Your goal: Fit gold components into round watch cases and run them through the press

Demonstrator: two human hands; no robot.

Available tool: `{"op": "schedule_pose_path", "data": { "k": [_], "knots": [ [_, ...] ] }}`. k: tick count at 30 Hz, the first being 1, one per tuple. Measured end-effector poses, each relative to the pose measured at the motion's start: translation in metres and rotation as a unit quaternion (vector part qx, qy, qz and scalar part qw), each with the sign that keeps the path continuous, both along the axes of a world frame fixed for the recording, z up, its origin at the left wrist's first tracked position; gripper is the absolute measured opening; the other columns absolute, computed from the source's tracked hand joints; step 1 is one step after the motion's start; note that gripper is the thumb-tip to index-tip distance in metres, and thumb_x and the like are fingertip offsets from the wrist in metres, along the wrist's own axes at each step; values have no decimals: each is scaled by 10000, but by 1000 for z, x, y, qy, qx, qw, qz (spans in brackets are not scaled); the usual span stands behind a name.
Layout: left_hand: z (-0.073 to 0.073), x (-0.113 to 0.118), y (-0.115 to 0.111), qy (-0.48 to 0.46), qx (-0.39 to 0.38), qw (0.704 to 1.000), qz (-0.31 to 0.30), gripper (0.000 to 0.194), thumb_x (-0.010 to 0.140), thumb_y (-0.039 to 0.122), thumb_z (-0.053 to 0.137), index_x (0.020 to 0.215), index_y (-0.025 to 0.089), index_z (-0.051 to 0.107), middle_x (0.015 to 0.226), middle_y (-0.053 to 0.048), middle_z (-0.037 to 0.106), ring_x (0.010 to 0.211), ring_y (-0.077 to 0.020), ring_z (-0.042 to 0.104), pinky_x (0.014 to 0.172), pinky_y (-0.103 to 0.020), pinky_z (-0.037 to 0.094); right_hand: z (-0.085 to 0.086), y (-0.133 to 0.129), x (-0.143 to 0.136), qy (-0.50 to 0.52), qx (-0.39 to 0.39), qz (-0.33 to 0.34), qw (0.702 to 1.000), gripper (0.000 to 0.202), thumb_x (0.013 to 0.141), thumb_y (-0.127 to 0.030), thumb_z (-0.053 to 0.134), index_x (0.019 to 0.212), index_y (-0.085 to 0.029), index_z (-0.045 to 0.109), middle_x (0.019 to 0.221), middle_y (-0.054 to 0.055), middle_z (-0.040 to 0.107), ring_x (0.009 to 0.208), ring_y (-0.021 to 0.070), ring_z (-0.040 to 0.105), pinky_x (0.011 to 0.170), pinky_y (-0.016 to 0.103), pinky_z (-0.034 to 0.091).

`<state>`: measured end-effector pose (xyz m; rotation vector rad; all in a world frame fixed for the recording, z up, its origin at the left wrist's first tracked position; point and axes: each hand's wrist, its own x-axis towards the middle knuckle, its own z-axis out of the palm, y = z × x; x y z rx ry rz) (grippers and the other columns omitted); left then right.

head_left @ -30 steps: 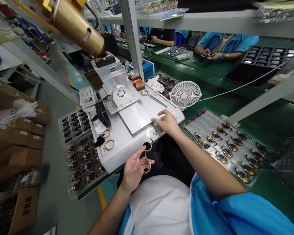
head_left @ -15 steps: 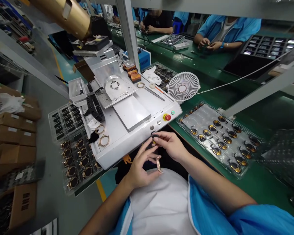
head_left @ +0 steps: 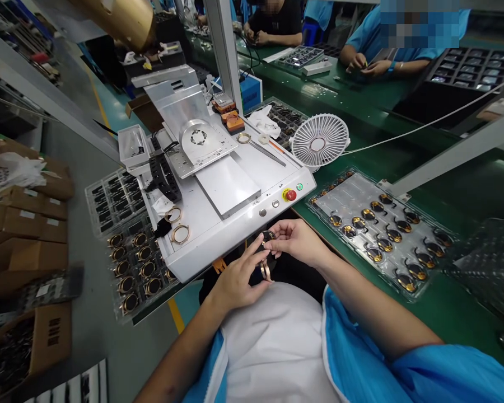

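Close in front of my white shirt, my left hand [head_left: 239, 281] is closed around a gold ring [head_left: 265, 270], with its fingertips up at a small round black part [head_left: 269, 236]. My right hand [head_left: 296, 242] pinches that black part from the right side. Both hands are just off the front edge of a white machine [head_left: 235, 224]. Two more gold rings [head_left: 180, 234] lie on the machine's left front corner. Fingers partly hide the ring and the black part.
Trays of round parts [head_left: 373, 224] lie on the green table at right and beside the machine at left [head_left: 140, 268]. A white fan [head_left: 319, 143] stands behind the machine's right corner. A red button [head_left: 291, 195] sits on the front. Another person's hands [head_left: 367, 66] work across the table.
The view has shifted slightly. The round black part is turned so more of its face shows, and the ring has tilted in my left hand.
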<state>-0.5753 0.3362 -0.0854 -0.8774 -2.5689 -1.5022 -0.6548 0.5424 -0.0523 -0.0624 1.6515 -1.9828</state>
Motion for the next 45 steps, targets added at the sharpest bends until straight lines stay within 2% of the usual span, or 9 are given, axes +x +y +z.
{"op": "schedule_pose_path", "data": {
  "k": [3,5,8,11,14,19,25,34,45],
  "knots": [
    [2,-3,-5,15,-38,999,-4,720,862,155,746,1525,268,489,1600,-190,491,1182,-332,723,985,-468,592,-3,-1,2,-2,-17,-15,1000,482,555,-439,992,787,-140,694,641,-3,692,547,119,643,539,243,567],
    [3,-3,-6,-24,3,1000,-11,693,843,156,768,1488,272,541,1587,-183,510,1158,-320,733,993,-462,592,-4,-2,4,5,-15,-31,999,468,612,-496,955,755,-149,676,605,-18,660,512,102,598,497,223,519],
    [4,-2,-1,-107,172,979,9,678,796,160,829,1425,283,608,1597,-177,493,1144,-304,741,999,-453,600,-3,-2,8,1,-13,-41,999,456,646,-514,928,694,-158,646,576,-36,621,470,71,510,447,194,417],
    [1,-2,6,-162,360,917,47,521,820,206,837,1313,258,679,1387,-144,676,1135,-279,744,1002,-446,601,3,-3,13,-41,-36,-24,998,442,603,-470,957,674,-146,665,630,-22,653,533,67,537,513,191,439],
    [-4,-4,10,-175,431,882,73,448,785,267,885,1205,228,736,1215,-122,767,1119,-260,748,988,-404,606,9,-10,22,-109,-76,3,991,441,576,-433,975,674,-141,660,693,5,698,629,98,629,644,232,521],
    [-11,-4,11,-162,451,874,77,495,718,231,938,1179,284,767,1260,-89,776,1130,-233,758,997,-354,608,14,-25,35,-121,-80,-27,989,471,552,-367,971,674,-172,560,629,-24,658,560,100,606,583,233,495],
    [-14,0,8,-184,437,871,126,547,625,228,987,1133,280,792,1203,-96,796,1096,-295,774,949,-425,650,26,-34,41,-29,-40,-62,997,364,569,-205,837,725,-205,508,599,-75,580,544,74,498,530,203,388],
    [-20,0,7,-145,416,886,145,560,611,234,989,1133,313,803,1167,-78,803,1051,-282,789,932,-421,658,29,-38,43,23,-1,-51,998,299,604,-210,713,759,-233,458,586,-96,533,513,79,476,483,205,346],
    [-22,1,10,-136,403,888,173,567,595,318,1001,1127,319,806,1145,-65,815,1010,-268,798,887,-398,666,23,-38,38,-17,-55,-42,997,373,610,-188,797,766,-219,460,573,-104,572,490,66,519,473,174,385]
  ]
}}
